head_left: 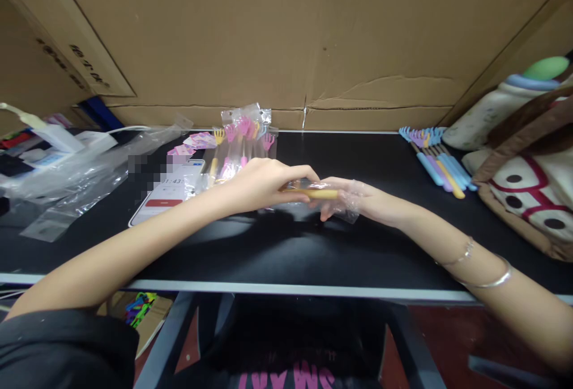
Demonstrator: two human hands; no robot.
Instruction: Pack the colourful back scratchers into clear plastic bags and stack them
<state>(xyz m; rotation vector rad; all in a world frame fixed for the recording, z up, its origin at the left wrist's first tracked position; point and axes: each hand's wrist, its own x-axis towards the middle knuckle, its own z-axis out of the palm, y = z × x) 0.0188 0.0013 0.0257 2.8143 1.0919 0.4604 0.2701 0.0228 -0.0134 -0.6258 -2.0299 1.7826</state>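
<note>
Over the middle of the black table, my left hand (268, 183) is closed on a back scratcher with a yellow handle (326, 194). A clear plastic bag (347, 210) surrounds the handle, and its loose end bunches up by my right hand (369, 201). The fingers of my right hand are closed on the bag from behind, partly hidden by the film. My left hand covers the scratcher's other end. Behind my left forearm lie several bagged back scratchers (244, 129) with pink, yellow and blue claws.
Unbagged back scratchers (436, 162) lie at right beside a plush-fronted bag (523, 198) and a bottle (487, 111). To the left are a phone (168, 189), pink cards (199, 140) and empty plastic bags (89, 180). Cardboard (250, 37) walls the back. The table's front edge (286, 287) is near.
</note>
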